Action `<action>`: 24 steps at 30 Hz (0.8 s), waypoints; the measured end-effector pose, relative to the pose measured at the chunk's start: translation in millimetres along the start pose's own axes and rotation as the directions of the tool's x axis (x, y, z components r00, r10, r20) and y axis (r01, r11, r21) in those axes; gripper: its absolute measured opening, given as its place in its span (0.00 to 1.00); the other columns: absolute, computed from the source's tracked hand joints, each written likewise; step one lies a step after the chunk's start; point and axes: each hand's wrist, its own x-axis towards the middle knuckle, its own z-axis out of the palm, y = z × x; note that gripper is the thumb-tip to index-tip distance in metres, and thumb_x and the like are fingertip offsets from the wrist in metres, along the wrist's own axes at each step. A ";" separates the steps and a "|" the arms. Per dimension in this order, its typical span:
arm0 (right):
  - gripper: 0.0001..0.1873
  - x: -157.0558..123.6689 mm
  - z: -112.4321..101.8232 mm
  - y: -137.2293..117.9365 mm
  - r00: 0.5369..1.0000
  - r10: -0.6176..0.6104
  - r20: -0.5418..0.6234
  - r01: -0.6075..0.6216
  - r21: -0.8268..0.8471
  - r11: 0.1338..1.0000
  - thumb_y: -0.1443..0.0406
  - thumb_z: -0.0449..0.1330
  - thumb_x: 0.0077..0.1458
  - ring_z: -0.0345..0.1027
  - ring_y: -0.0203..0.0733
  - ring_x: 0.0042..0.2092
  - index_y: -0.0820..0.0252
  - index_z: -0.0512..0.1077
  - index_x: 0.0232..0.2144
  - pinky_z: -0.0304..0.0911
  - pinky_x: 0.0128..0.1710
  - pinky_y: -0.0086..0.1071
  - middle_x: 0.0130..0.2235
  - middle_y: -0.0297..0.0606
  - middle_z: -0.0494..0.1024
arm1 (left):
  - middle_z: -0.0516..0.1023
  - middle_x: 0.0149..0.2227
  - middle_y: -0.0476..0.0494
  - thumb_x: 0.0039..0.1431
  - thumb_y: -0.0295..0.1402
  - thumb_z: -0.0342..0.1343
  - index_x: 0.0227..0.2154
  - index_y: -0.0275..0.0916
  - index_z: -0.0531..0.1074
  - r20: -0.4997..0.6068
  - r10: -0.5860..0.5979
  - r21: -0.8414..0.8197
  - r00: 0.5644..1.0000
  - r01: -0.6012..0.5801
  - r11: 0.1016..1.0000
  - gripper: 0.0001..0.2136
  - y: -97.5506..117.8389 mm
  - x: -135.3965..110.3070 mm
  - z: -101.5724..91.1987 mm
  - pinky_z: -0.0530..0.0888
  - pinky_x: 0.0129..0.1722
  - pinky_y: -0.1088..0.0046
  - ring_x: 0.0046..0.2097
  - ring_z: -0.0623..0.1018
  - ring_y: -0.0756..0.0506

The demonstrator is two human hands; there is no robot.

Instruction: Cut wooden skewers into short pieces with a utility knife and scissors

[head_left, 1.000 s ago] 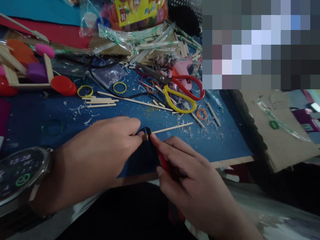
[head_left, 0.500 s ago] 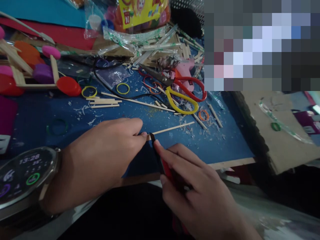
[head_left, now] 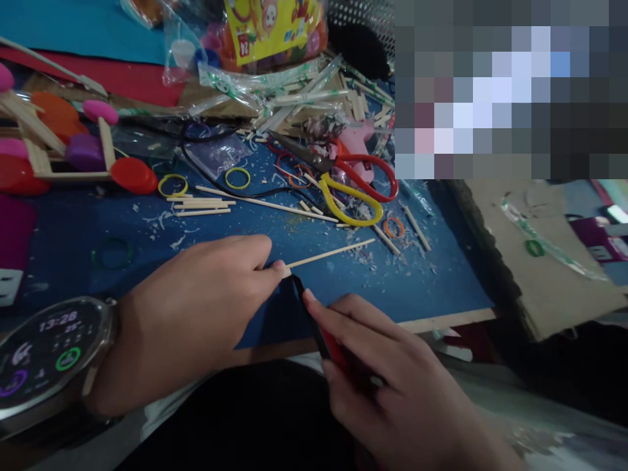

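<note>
My left hand [head_left: 210, 294] is closed, its thumb and fingers pinching a thin wooden stick [head_left: 333, 252] whose free end points right over the blue tabletop. A short pale wooden piece [head_left: 286, 273] shows just under the stick at my thumb tip; most of it is hidden in the hand. My right hand [head_left: 383, 366] grips a red and black utility knife [head_left: 318, 327], index finger laid along its top. The dark blade tip lies close to the pale piece; whether they touch I cannot tell.
Scissors [head_left: 350, 203] with red and yellow handles lie beyond my hands. Several cut sticks [head_left: 203, 206], rubber bands [head_left: 237, 178] and white shavings are scattered around. A stick construction with red caps [head_left: 133, 175] stands at left; cardboard [head_left: 554, 261] lies at right.
The knife and my right hand have drawn back slightly toward me, so the blade no longer crosses the stick. My left hand keeps its pinch. The whole view has shifted a little.
</note>
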 end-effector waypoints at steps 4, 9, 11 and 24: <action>0.29 -10.0 1.4 5.3 0.999 -0.033 -0.025 0.031 -0.042 0.999 0.75 0.53 0.57 0.76 0.38 0.40 0.61 0.69 0.60 0.77 0.42 0.28 0.41 0.40 0.77 | 0.67 0.29 0.47 0.66 0.55 0.51 0.38 0.38 0.77 -0.024 0.004 -0.009 1.000 -0.004 1.000 0.23 -0.7 -0.1 0.2 0.59 0.27 0.67 0.29 0.67 0.45; 0.29 -16.2 -4.8 10.7 0.995 -0.020 -0.093 0.010 -0.106 0.994 0.71 0.56 0.61 0.76 0.41 0.46 0.56 0.65 0.64 0.77 0.46 0.32 0.47 0.41 0.76 | 0.68 0.31 0.47 0.68 0.49 0.52 0.39 0.37 0.76 -0.076 0.036 -0.014 0.996 -0.037 0.999 0.18 -2.3 0.2 3.0 0.60 0.28 0.68 0.31 0.67 0.46; 0.28 -16.8 -8.1 10.8 0.995 0.022 -0.101 -0.035 -0.126 0.991 0.70 0.55 0.63 0.75 0.43 0.49 0.53 0.64 0.65 0.77 0.48 0.33 0.51 0.41 0.76 | 0.68 0.31 0.48 0.71 0.43 0.47 0.38 0.38 0.76 -0.107 0.035 -0.026 0.994 -0.038 0.999 0.17 -3.1 0.8 4.6 0.59 0.28 0.69 0.30 0.66 0.47; 0.30 -9.2 -10.8 12.8 0.992 0.059 -0.107 -0.074 -0.146 0.987 0.72 0.53 0.62 0.76 0.44 0.51 0.52 0.62 0.65 0.78 0.47 0.33 0.54 0.44 0.74 | 0.66 0.27 0.51 0.69 0.27 0.46 0.37 0.42 0.76 -0.167 0.029 0.001 0.986 -0.029 1.000 0.13 -5.4 -3.7 11.3 0.61 0.27 0.70 0.29 0.67 0.49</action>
